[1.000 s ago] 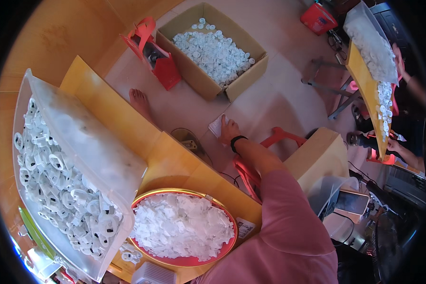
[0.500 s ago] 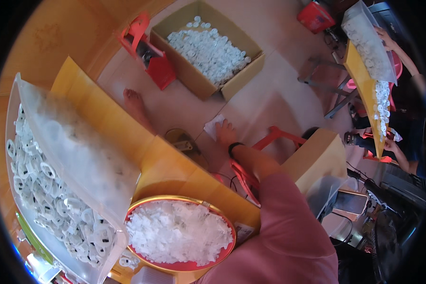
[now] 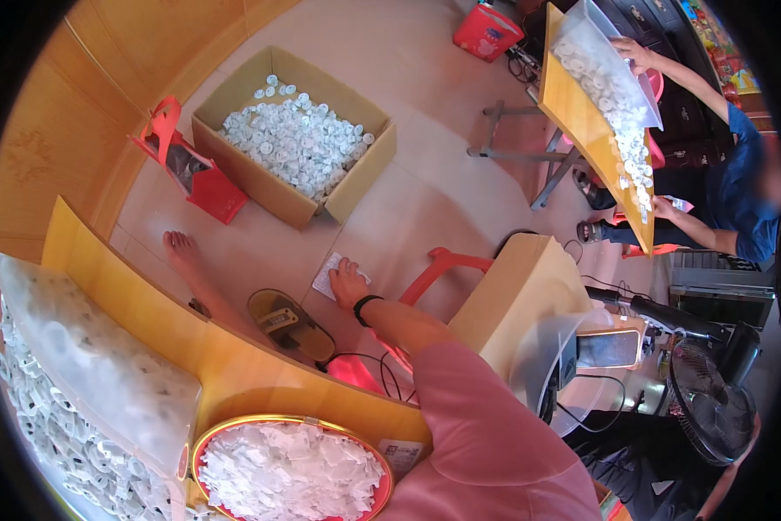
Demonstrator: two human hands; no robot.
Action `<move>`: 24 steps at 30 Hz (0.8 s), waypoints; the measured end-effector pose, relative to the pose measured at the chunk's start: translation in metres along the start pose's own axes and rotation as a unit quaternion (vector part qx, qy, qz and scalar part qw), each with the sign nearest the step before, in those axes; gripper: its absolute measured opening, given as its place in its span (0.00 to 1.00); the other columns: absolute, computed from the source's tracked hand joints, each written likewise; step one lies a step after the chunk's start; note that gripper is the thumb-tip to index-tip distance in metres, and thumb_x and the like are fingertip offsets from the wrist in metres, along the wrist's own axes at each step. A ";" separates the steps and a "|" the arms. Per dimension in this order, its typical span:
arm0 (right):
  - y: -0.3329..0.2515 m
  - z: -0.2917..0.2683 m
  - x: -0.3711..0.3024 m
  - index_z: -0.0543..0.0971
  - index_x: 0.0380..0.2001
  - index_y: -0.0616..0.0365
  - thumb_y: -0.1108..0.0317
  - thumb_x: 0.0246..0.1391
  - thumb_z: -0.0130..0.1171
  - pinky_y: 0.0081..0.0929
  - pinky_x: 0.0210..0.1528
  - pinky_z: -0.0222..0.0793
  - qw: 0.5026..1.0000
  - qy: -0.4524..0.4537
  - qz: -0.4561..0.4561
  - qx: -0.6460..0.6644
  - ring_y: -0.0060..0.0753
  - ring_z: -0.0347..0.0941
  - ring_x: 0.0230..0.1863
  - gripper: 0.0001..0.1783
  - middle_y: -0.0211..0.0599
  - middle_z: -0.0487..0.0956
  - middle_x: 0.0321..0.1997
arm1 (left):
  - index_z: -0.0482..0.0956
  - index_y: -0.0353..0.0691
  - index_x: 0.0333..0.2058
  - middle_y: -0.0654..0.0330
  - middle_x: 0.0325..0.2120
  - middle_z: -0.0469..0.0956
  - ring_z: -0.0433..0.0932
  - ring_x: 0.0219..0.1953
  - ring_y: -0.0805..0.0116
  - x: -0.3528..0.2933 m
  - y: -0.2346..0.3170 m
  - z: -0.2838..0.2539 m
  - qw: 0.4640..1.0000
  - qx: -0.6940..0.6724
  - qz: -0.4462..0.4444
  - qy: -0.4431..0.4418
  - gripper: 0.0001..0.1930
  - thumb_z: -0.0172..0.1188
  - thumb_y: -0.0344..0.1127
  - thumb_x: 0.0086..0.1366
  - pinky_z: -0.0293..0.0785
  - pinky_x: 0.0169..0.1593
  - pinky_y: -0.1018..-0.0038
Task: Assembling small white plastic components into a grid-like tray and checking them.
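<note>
My right arm, in a pink sleeve with a black band at the wrist, reaches down to the tiled floor. There my right hand (image 3: 349, 285) lies over a small white sheet (image 3: 324, 278), its fingers bent onto it; whether it is paper or cloth I cannot tell. Beside the hand is a brown-and-black slipper (image 3: 291, 323). My left hand is out of view. On the yellow-brown wooden table stand a red, gold-rimmed tin (image 3: 380, 499) heaped with white plastic bits (image 3: 295, 469) and a translucent tub (image 3: 104, 339) full of white plastic parts.
An open cardboard box (image 3: 364, 178) of round white pieces sits on the floor next to a red holder (image 3: 215, 198). A closed carton (image 3: 529, 282), a phone (image 3: 608, 349) and a black fan (image 3: 712, 404) are to the right. Another person (image 3: 738, 187) tips a tub at a sloping board (image 3: 582, 113).
My view has swung, so the scene sits further left. My right hand has moved from beside the white sheet to over it.
</note>
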State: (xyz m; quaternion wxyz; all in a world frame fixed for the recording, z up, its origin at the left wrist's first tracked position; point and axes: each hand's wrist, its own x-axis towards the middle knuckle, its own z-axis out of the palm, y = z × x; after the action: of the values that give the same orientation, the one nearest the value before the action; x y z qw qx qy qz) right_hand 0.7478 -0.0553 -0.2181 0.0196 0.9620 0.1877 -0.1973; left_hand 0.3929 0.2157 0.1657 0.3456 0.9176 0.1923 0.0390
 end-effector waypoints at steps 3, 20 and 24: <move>-0.005 0.007 -0.003 0.70 0.49 0.66 0.67 0.48 0.64 0.51 0.40 0.82 0.999 -0.014 0.005 0.033 0.69 0.66 0.59 0.26 0.67 0.61 0.63 | 0.53 0.41 0.69 0.39 0.68 0.53 0.56 0.68 0.36 0.003 0.000 0.000 1.000 -0.003 0.003 0.004 0.61 0.73 0.67 0.44 0.57 0.67 0.44; 0.000 -0.029 0.006 0.67 0.59 0.59 0.62 0.48 0.67 0.62 0.43 0.77 0.996 -0.089 0.009 0.014 0.71 0.64 0.62 0.35 0.62 0.58 0.67 | 0.54 0.42 0.68 0.40 0.68 0.54 0.56 0.68 0.37 -0.006 0.013 -0.039 0.999 0.012 -0.019 0.027 0.61 0.75 0.66 0.42 0.56 0.68 0.46; -0.002 -0.050 -0.007 0.60 0.66 0.50 0.62 0.48 0.67 0.61 0.44 0.77 0.993 -0.100 -0.041 0.040 0.73 0.64 0.61 0.42 0.60 0.56 0.69 | 0.54 0.42 0.68 0.40 0.68 0.54 0.56 0.68 0.38 0.004 0.015 -0.041 0.999 0.013 -0.016 0.031 0.61 0.75 0.65 0.41 0.55 0.68 0.46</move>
State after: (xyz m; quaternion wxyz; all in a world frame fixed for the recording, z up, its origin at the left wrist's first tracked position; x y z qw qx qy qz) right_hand 0.7598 -0.0504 -0.1697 -0.0080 0.9289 0.2166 -0.3003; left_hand 0.3928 0.2320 0.2061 0.3283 0.9172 0.2179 0.0589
